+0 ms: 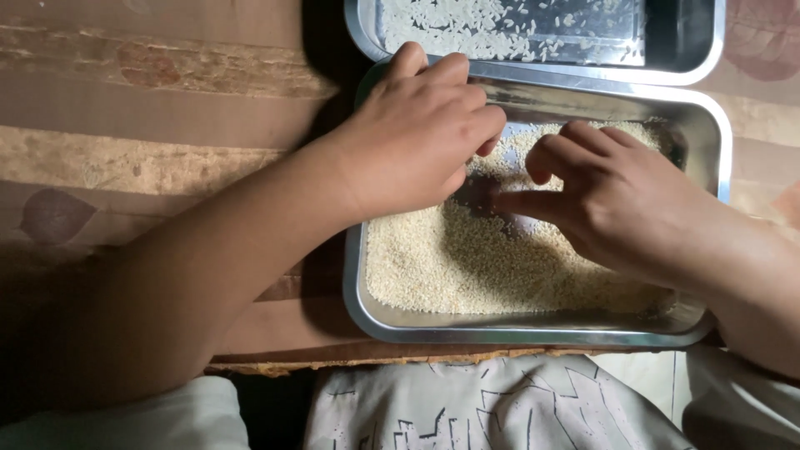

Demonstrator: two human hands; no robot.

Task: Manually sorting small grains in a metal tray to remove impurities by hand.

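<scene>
A rectangular steel tray [533,335] holds a bed of small pale grains [467,267]. My left hand [412,133] hovers over the tray's left half, fingers curled downward toward the grains. From the right, my right hand [612,196] reaches in with its index finger stretched out, touching a bare patch of tray bottom among the grains. Whether either hand pinches a grain is hidden. A second steel tray [679,62] lies just beyond, with white rice grains [467,29] scattered thinly on its bottom.
Both trays rest on a brown patterned cloth [150,125] covering a low surface. Light printed fabric [467,408] lies along the near edge below the tray.
</scene>
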